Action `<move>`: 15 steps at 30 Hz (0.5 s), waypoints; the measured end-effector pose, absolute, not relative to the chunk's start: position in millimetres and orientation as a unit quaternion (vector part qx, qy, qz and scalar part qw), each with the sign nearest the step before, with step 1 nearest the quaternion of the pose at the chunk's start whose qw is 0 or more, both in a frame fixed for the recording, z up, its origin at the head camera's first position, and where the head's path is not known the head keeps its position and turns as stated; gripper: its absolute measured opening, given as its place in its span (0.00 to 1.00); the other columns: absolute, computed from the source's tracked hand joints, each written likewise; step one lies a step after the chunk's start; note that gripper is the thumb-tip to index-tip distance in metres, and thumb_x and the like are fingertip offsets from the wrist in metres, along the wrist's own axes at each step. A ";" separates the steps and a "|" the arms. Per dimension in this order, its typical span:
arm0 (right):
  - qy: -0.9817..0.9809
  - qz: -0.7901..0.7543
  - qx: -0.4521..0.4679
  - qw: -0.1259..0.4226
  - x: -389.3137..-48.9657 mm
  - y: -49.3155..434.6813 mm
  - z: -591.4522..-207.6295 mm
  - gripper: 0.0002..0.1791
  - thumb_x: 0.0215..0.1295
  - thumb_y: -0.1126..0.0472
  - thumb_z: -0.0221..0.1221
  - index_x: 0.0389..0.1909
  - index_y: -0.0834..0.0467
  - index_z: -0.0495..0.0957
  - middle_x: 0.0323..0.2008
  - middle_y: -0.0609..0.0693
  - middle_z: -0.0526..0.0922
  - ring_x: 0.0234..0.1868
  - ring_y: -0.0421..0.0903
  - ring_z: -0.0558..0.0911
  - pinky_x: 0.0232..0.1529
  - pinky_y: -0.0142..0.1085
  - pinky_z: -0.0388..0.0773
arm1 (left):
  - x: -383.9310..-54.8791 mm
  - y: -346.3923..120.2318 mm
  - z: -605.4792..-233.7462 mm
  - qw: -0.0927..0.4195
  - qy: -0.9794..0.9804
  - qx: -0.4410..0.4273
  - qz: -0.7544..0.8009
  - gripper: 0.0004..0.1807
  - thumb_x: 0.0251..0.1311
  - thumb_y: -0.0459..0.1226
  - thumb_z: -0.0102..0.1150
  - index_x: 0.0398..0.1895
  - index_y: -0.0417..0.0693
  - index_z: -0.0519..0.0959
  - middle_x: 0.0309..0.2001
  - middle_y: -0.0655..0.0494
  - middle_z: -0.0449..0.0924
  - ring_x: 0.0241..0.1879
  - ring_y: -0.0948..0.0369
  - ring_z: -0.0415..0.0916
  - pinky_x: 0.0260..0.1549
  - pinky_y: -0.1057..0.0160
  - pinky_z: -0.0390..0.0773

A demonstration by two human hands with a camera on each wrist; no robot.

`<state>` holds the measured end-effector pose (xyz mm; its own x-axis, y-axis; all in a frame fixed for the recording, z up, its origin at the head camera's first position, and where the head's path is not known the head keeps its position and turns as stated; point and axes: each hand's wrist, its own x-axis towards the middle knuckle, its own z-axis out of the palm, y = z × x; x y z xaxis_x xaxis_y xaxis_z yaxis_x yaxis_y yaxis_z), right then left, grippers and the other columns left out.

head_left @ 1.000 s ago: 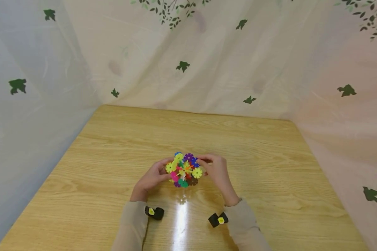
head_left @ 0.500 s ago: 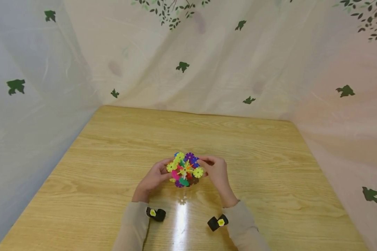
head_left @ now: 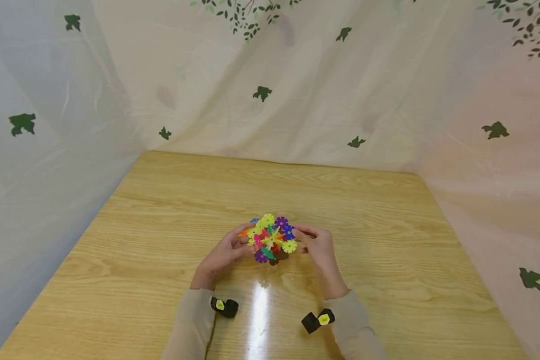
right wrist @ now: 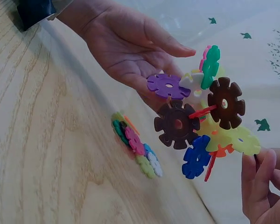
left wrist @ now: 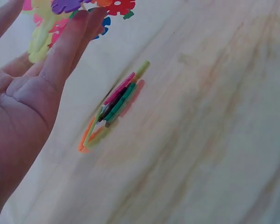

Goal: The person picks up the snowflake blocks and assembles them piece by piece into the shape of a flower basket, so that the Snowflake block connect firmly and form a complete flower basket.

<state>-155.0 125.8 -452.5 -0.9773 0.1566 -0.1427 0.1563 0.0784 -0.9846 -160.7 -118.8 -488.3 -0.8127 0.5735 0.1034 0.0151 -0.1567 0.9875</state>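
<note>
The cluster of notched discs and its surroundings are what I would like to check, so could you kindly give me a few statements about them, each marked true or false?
1. The left hand and the right hand are both at the cluster. True.
2. The cluster is all one colour. False: it includes a purple disc, a blue disc and two brown discs.
3. Loose discs lie on the table, below the cluster. True.
4. The cluster is lying on the table. False: it is held up above it.
5. Both sleeves are light beige. True.
</note>
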 end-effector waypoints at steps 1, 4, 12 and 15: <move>-0.729 0.674 -0.115 0.003 -155.5 128.3 -452.2 0.14 0.62 0.65 0.64 0.46 0.68 0.83 0.34 0.47 0.87 0.29 0.35 0.81 0.20 0.27 0.76 | -161.1 -118.3 -489.0 0.197 0.611 0.242 0.728 0.39 0.65 0.29 0.54 0.75 0.36 0.47 0.58 0.25 0.71 0.49 0.64 0.81 0.50 0.66 0.82; -0.718 0.682 -0.138 0.011 -157.7 138.5 -450.7 0.15 0.62 0.65 0.64 0.47 0.69 0.82 0.28 0.40 0.85 0.28 0.33 0.80 0.19 0.26 0.74 | -161.6 -117.8 -490.9 0.202 0.592 0.251 0.739 0.40 0.66 0.30 0.54 0.75 0.36 0.45 0.64 0.22 0.62 0.54 0.63 0.79 0.54 0.63 0.80; -0.722 0.667 -0.176 0.057 -163.1 182.8 -452.3 0.19 0.63 0.61 0.63 0.51 0.69 0.80 0.25 0.32 0.81 0.28 0.30 0.80 0.21 0.25 0.78 | -160.8 -117.7 -492.6 0.196 0.581 0.268 0.743 0.38 0.68 0.31 0.53 0.75 0.34 0.45 0.66 0.23 0.60 0.61 0.39 0.71 0.57 0.61 0.79; -0.726 0.654 -0.197 0.074 -164.6 199.3 -454.5 0.19 0.64 0.60 0.63 0.51 0.67 0.80 0.25 0.31 0.81 0.29 0.30 0.80 0.24 0.26 0.80 | -160.8 -118.2 -492.9 0.192 0.574 0.276 0.746 0.37 0.68 0.30 0.52 0.74 0.32 0.45 0.66 0.22 0.59 0.61 0.35 0.68 0.57 0.62 0.79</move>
<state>-164.6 199.3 -454.5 -0.9113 0.3833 -0.1504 0.1894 0.0658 -0.9797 -160.8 -118.2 -492.9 -0.7741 0.6034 0.1913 0.0303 -0.2666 0.9633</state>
